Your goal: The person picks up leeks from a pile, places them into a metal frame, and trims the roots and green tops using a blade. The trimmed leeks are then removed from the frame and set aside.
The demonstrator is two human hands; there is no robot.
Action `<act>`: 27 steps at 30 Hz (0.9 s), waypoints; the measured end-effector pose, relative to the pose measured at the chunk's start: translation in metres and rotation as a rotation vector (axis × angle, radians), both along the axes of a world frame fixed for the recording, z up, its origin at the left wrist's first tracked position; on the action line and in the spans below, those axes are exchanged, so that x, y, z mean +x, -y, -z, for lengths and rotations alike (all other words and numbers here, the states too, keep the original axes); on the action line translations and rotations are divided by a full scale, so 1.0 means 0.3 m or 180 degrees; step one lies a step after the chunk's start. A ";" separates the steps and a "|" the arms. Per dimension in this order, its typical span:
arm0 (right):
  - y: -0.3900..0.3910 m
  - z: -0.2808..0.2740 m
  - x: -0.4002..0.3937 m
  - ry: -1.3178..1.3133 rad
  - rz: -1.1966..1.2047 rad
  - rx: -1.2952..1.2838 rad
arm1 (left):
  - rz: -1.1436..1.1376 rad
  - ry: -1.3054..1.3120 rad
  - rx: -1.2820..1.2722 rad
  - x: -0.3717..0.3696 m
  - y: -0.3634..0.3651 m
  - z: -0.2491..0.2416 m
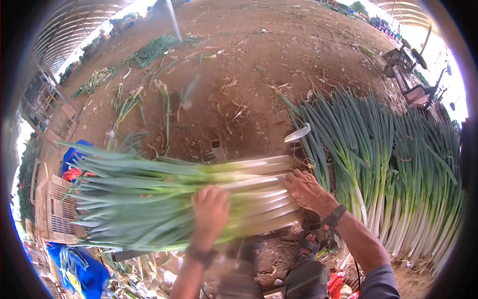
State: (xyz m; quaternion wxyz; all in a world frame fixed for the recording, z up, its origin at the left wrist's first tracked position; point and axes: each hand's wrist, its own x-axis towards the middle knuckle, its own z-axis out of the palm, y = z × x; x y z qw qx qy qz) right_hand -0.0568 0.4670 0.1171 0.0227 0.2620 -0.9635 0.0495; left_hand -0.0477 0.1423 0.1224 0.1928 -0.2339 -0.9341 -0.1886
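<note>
A wide layer of long green onions (144, 199) lies across in front of me, green leaves to the left and white root ends to the right. My left hand (211, 214), smeared by motion, is closed on a green onion at the middle of the layer, where white turns to green. My right hand (309, 192) has its fingers curled round the root end of a white stalk, at the right edge of the layer. Its fingertips are partly hidden. A dark watch (334, 218) is on the right wrist.
A large stack of green onions (388, 164) stands on the right. A slatted crate (59, 209) and blue sheeting (87, 271) are at the left. Loose leaves (154, 50) litter the dirt ground (239, 65). A metal pole (173, 20) rises at the back. My sandalled foot (308, 243) shows below.
</note>
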 end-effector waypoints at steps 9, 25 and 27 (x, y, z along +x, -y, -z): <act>-0.008 -0.033 -0.035 0.0446 0.0290 -0.0040 | 0.0139 0.0007 -0.0424 0.014 0.011 -0.045; 0.070 -0.020 -0.006 -0.0070 0.0097 0.0781 | -0.0029 0.0112 0.0098 -0.034 -0.001 0.016; 0.067 -0.009 -0.014 0.0103 0.0284 0.0495 | -0.0066 0.0066 0.0123 -0.042 -0.010 0.012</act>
